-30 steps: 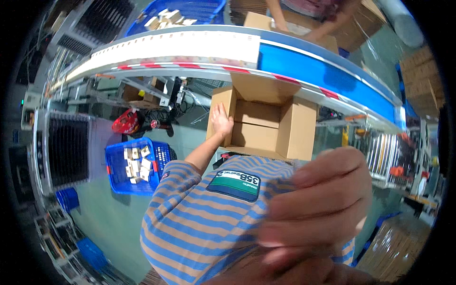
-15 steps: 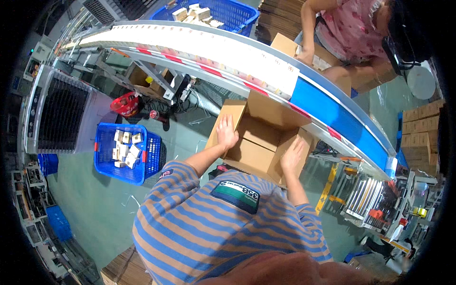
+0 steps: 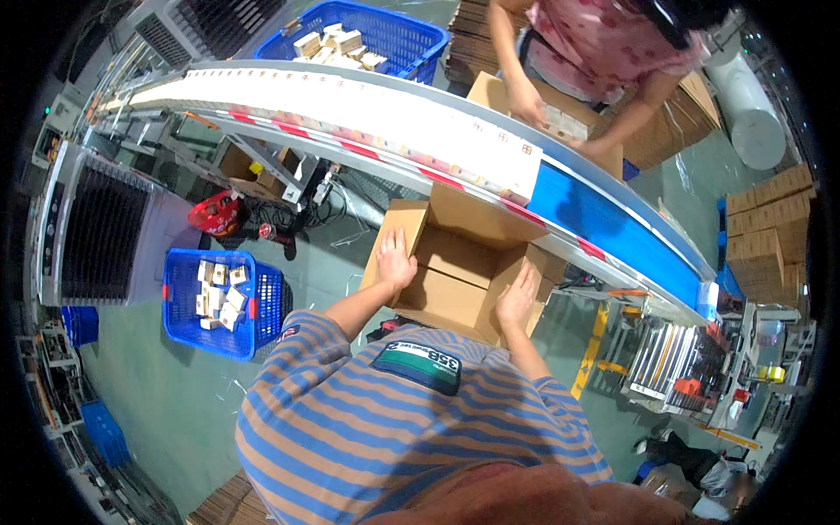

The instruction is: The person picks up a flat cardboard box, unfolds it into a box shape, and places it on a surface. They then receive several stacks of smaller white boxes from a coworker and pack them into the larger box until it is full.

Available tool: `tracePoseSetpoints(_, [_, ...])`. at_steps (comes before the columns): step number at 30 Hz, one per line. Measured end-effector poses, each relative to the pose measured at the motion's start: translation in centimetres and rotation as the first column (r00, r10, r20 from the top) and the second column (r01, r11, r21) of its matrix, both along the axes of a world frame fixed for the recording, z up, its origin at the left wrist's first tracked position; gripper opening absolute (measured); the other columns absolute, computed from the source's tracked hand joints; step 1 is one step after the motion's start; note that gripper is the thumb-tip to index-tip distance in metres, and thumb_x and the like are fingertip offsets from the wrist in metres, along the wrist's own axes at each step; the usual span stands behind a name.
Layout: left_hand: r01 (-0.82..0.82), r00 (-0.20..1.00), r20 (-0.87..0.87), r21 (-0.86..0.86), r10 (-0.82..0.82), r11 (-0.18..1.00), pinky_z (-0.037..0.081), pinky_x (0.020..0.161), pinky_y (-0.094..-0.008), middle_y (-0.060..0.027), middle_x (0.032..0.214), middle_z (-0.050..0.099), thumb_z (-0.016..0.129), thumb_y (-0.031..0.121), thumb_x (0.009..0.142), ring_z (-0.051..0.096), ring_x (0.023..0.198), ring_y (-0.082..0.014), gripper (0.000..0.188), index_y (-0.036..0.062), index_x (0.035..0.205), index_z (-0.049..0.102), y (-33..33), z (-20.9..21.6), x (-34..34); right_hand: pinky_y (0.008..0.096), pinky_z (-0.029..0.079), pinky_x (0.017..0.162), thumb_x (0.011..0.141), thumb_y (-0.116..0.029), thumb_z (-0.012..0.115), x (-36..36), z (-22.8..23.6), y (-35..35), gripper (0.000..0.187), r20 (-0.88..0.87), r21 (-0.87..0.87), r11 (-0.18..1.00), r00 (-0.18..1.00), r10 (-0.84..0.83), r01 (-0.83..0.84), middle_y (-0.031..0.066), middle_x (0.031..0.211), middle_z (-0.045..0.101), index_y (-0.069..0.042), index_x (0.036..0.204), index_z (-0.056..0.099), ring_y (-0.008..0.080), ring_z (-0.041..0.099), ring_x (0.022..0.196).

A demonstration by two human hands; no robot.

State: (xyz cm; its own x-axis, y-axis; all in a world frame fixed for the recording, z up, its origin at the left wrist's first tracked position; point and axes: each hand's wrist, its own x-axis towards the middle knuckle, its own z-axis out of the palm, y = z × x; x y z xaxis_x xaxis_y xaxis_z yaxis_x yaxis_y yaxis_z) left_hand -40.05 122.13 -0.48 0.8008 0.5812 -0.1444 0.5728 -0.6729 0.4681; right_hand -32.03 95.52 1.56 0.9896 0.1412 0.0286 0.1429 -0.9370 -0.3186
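Observation:
An open cardboard box (image 3: 453, 258) stands in front of my body, beside the conveyor's near edge, and I can see its bare brown bottom. My left hand (image 3: 396, 265) lies flat on the box's left flap, fingers stretched out. On the opposite side, my right hand (image 3: 516, 302) rests with extended fingers against the inner face of the right flap. Neither hand is closed around anything. Just beyond the box, a long row of small white cartons (image 3: 411, 131) stands packed along the conveyor. The box's near side is partly hidden by my striped shirt.
The conveyor's blue belt (image 3: 586, 210) curves past on the right. At left, a blue basket (image 3: 178, 341) holds several small cartons; another blue basket (image 3: 429, 48) is across the conveyor. Opposite, a co-worker (image 3: 604, 44) reaches into a carton. Stacked boxes (image 3: 761, 245) stand far right.
The view has shifted slightly, so most things sit a little further left. My hands stay on the box flaps. Across the conveyor, the co-worker's hands have moved over their carton.

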Motion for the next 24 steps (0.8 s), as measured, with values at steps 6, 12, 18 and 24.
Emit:
tracePoseSetpoints(6, [0.011,0.999,0.041,0.015,-0.011,1.0,0.025,0.107,-0.0481,-0.0191,0.143,0.029,0.063,0.02,0.075,0.026,0.134,-0.0346,0.079,0.0074,0.142,0.025,0.0,-0.2,-0.1,0.044,0.03,0.106,0.079,-0.006,0.06,0.2,-0.5,-0.2,0.079,0.008,-0.016,1.0,1.0,-0.006,0.006,0.0197,0.145,0.028,-0.009,0.145,0.018,0.0366,0.033,0.13])
tracePoseSetpoints(12, [0.021,0.999,0.036,0.024,-0.022,0.999,0.025,0.107,-0.0483,-0.0201,0.143,0.028,0.064,0.021,0.075,0.026,0.134,-0.0348,0.079,0.0074,0.142,0.025,0.1,0.0,0.1,0.0438,0.03,0.106,0.079,-0.007,0.06,0.1,-0.8,-0.2,0.079,-0.005,0.011,0.999,0.999,-0.034,0.034,0.0171,0.146,0.027,-0.012,0.146,0.018,0.0355,0.03,0.132])
tracePoseSetpoints(18, [0.017,0.999,0.035,0.016,-0.018,1.0,0.026,0.106,-0.0489,-0.0193,0.144,0.028,0.064,0.022,0.075,0.026,0.134,-0.0347,0.079,0.0072,0.142,0.025,0.3,-0.4,-0.2,0.0419,0.028,0.107,0.081,-0.01,0.059,0.0,-0.6,0.0,0.075,-0.025,0.015,0.999,0.999,-0.039,0.039,0.0142,0.147,0.026,-0.013,0.146,0.02,0.0309,0.028,0.134])
tracePoseSetpoints(24, [0.018,0.999,0.032,0.011,-0.018,1.0,0.025,0.107,-0.0492,-0.018,0.144,0.028,0.064,0.023,0.074,0.025,0.134,-0.0343,0.08,0.0071,0.142,0.024,0.1,-0.2,-0.1,0.0419,0.027,0.108,0.081,-0.012,0.06,0.0,-0.5,-0.3,0.077,-0.066,-0.002,0.999,0.997,-0.04,0.04,0.016,0.147,0.025,-0.012,0.146,0.018,0.0318,0.027,0.135])
